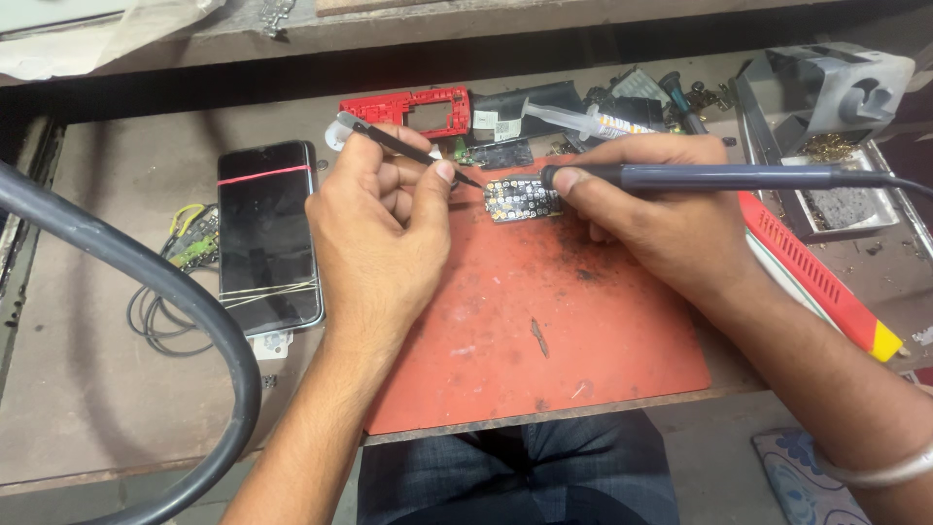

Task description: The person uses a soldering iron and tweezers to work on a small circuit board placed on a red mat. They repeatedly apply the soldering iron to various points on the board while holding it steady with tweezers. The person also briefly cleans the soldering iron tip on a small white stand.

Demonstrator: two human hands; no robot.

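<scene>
While the left hand [384, 219] pinches dark tweezers [403, 148] between thumb and forefinger, closed tight on them, their tips angle down to the left edge of a small circuit board [522, 197]; whether the tips touch the board or sit just beside it, I cannot tell. Right hand [661, 219] is wrapped shut around a soldering iron [719, 177], its handle running off to the right, the tip end at the board's right edge, hidden by the thumb. So the board lies between the two tools, just ahead of both sets of fingertips, flat on a red work mat [544, 331]. Judging by looks, the board is light, stiff, thin and fragile, packed with tiny parts; best held by its bare edges, not the populated face, and it would likely slide on the mat if nudged. Further out: a phone [267, 233] banded with rubber bands to the left of the left hand, a red plastic frame [408, 105] beyond it, a syringe tube [598, 121] beyond the board, an iron stand [826, 136] past the right hand.
</scene>
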